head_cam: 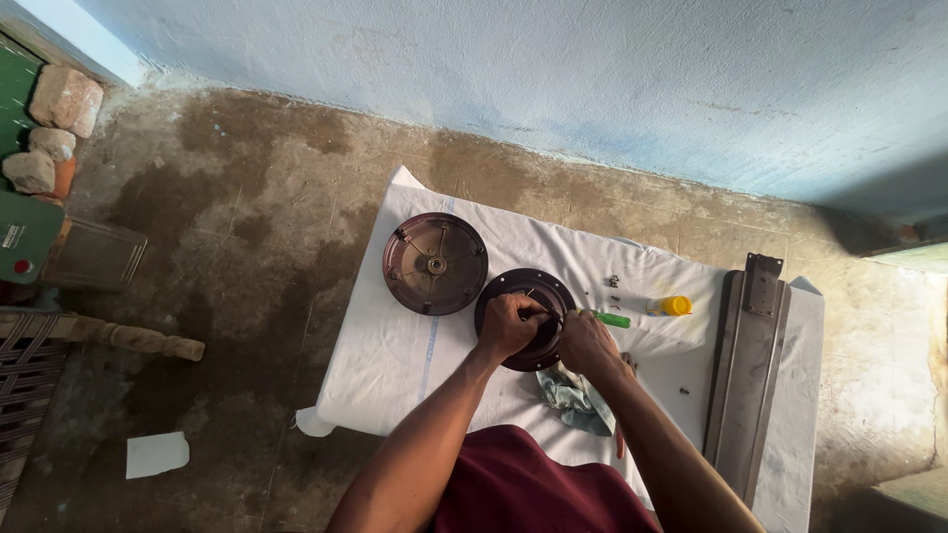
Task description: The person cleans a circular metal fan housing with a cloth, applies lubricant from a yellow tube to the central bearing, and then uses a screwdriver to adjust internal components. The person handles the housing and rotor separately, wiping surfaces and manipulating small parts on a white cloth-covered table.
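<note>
A white cloth (395,355) lies spread over a stained, patchy concrete floor (247,217), close to a pale blue wall (592,79). On the cloth, the left hand (509,324) is closed around the near edge of a dark round motor housing (518,288), and the right hand (586,341) grips a green-handled screwdriver (612,319) just beside it. A second brown round cover (434,264) lies open-side up, touching the housing's left rim. A small yellow bottle (671,306), loose screws (613,282), a grey rag (578,395) and long metal fan blades (748,365) rest nearby. Bricks (54,123) sit in the left corner.
</note>
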